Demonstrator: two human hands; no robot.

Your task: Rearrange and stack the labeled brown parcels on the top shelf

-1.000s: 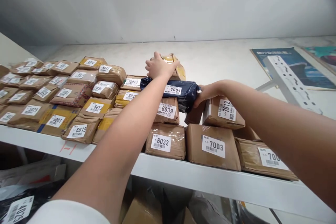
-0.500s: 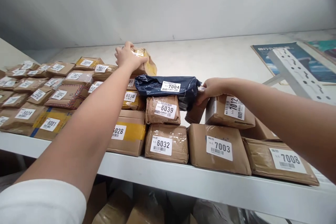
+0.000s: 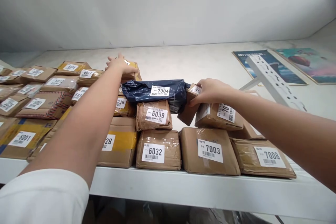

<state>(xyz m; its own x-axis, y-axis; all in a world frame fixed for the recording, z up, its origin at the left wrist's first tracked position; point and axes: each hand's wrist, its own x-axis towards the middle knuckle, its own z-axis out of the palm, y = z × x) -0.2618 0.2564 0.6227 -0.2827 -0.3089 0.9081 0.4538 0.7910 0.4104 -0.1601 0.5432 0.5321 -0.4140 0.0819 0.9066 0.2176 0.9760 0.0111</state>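
My left hand [image 3: 117, 64] reaches far back on the white shelf [image 3: 199, 190] and lies on a small brown parcel [image 3: 133, 70] behind the stack, fingers spread. In front of it a dark blue plastic mailer labelled 7004 [image 3: 147, 91] sits on brown parcel 6039 [image 3: 154, 115]. My right hand [image 3: 208, 91] is curled around the top of a small tilted brown parcel [image 3: 187, 113], wedged between the blue mailer and the parcel labelled 70.. [image 3: 219, 117]. That hand also rests on this parcel's top.
Many labelled brown parcels fill the shelf's left side, among them 6001 [image 3: 22, 139] and 6032 [image 3: 157, 148]. Parcels 7003 [image 3: 210, 150] and 7008 [image 3: 264, 157] lie at the front edge. A white perforated bracket [image 3: 273, 78] and posters [image 3: 301, 63] lie at right. A wall closes the back.
My left hand carried the small brown parcel from on top of the blue mailer leftward and back, set it behind the stack, and its fingers have spread. My right hand stayed on the tilted parcel.
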